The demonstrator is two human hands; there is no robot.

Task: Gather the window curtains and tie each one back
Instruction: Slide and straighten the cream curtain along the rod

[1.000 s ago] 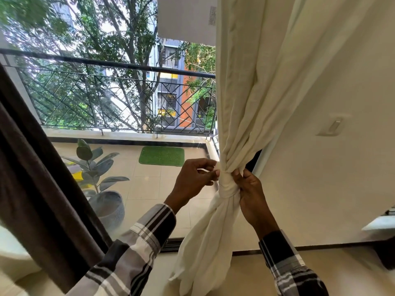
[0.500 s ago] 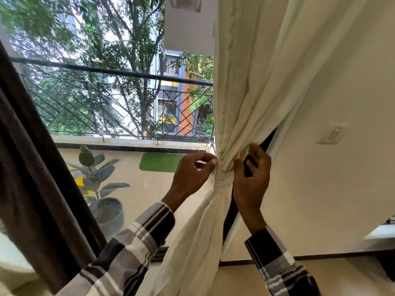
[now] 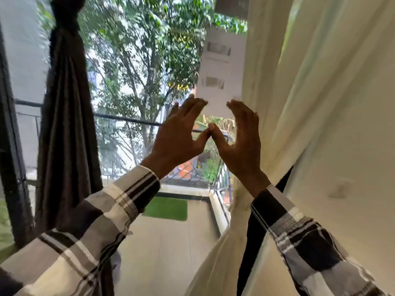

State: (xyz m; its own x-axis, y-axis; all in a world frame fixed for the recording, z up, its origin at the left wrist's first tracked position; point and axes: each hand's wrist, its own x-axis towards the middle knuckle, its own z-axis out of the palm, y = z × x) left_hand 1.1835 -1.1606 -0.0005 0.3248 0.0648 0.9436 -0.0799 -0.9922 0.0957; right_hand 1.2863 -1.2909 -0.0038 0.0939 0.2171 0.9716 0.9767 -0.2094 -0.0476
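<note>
A cream curtain (image 3: 284, 99) hangs down the right side of the window, drawn in narrow behind my right wrist. At the left a dark brown curtain (image 3: 66, 124) hangs gathered, cinched tight near its top. My left hand (image 3: 179, 133) and my right hand (image 3: 241, 137) are raised in front of the glass, fingers straight and spread, thumb tips touching each other. Neither hand holds any cloth. The right hand sits just left of the cream curtain's edge.
Behind the glass lie a balcony floor with a green mat (image 3: 166, 208), a black metal railing (image 3: 128, 120) and trees. A white wall with a switch plate (image 3: 339, 189) stands to the right. A dark window frame (image 3: 10, 146) runs down the far left.
Both hands have let go of the cream curtain's gathered waist and risen, opening with thumbs touching. The view has tilted upward and the plant pot has dropped out of sight.
</note>
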